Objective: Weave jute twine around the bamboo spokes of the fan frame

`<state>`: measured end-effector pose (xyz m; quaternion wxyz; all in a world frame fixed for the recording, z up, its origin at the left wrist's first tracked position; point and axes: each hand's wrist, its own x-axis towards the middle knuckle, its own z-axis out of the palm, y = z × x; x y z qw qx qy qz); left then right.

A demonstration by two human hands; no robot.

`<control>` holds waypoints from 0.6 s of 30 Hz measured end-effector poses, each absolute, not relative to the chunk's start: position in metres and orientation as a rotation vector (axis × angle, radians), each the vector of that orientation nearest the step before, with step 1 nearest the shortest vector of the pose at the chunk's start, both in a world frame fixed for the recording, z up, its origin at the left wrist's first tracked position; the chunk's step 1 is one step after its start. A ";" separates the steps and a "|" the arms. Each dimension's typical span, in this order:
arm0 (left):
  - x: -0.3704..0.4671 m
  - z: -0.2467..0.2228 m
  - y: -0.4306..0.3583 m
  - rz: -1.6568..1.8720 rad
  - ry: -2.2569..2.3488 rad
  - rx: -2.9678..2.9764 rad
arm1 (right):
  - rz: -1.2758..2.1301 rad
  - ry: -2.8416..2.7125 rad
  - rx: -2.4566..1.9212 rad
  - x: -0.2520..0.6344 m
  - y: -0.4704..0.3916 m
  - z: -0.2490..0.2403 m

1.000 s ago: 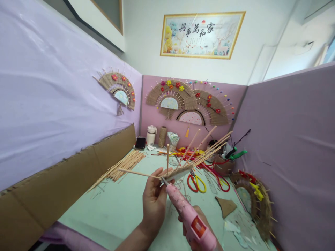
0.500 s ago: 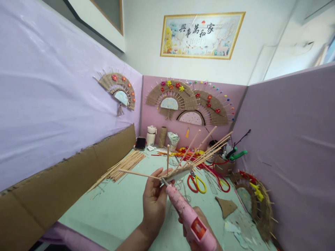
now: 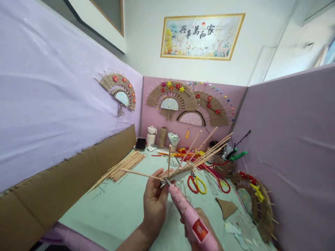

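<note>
As the frame (image 3: 184, 171) is pinched by the left hand (image 3: 155, 205), steadiness seems required for gluing with the gun (image 3: 186, 211) gripped by the right hand (image 3: 205, 218).

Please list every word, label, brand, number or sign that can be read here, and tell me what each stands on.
"家和萬事興", read right to left: large black characters on the framed picture.
Smaller writing beneath them on that picture: too small to read.
Glue gun and bottle: no text that I can read.
</note>
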<state>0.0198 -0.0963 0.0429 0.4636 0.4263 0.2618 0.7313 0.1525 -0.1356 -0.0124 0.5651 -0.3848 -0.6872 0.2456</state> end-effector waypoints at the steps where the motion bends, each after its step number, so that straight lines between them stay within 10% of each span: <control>1: 0.020 0.042 -0.096 1.791 0.639 1.051 | 0.513 -1.615 -0.883 0.151 -0.139 -0.012; 18: 0.013 0.063 -0.084 1.909 0.588 0.907 | -0.328 -1.450 -1.634 0.292 -0.147 -0.034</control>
